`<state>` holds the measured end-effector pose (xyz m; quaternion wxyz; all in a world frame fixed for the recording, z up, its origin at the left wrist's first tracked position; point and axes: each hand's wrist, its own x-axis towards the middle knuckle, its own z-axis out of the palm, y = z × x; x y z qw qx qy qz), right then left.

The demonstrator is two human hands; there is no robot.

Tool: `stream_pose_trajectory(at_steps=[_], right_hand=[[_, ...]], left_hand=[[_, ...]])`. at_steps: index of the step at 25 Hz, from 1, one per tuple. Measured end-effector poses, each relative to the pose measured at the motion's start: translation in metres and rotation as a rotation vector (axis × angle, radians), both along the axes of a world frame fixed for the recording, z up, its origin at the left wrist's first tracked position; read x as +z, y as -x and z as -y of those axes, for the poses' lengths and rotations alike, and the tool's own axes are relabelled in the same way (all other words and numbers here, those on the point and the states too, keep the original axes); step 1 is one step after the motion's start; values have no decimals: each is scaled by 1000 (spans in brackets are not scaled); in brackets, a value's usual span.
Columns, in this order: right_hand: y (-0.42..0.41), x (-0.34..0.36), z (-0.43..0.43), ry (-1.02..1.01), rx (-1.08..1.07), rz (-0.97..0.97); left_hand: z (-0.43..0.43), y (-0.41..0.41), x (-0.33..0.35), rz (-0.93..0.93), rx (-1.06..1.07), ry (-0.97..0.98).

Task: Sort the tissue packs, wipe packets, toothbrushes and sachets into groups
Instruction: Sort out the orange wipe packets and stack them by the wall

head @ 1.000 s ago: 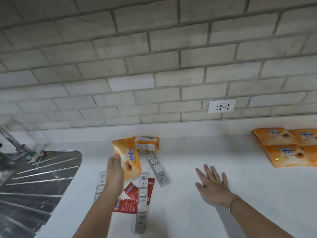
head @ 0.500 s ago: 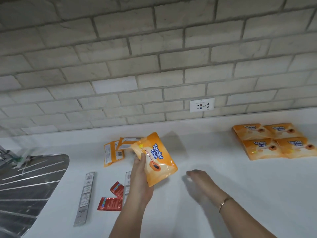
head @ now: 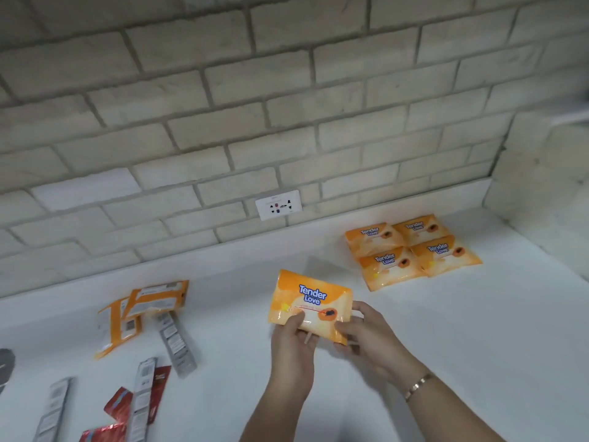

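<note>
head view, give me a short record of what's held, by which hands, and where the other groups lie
held: orange pack, label up
left hand: pinches its near left edge
right hand: grips its right edge
sorted group: four matching packs, back right of the counter, near the wall
still mixed, left side: two face-down packs, toothbrushes in grey wrappers, red sachets
</note>
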<state>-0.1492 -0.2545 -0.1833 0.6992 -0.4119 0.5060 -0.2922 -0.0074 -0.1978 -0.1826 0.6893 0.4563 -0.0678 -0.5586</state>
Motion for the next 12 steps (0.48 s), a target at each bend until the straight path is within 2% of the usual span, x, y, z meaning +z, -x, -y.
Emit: stream_pose_trajectory(at_steps=[4, 8, 12], right_hand=[[54, -7, 29, 89, -156, -88], [95, -14, 52, 209, -237, -220], [137, -26, 87, 289, -314, -332]], left_hand=[[28, 33, -13, 76, -18, -126], [58, 66, -30, 313, -95, -268], [89, 106, -36, 585, -159, -314]])
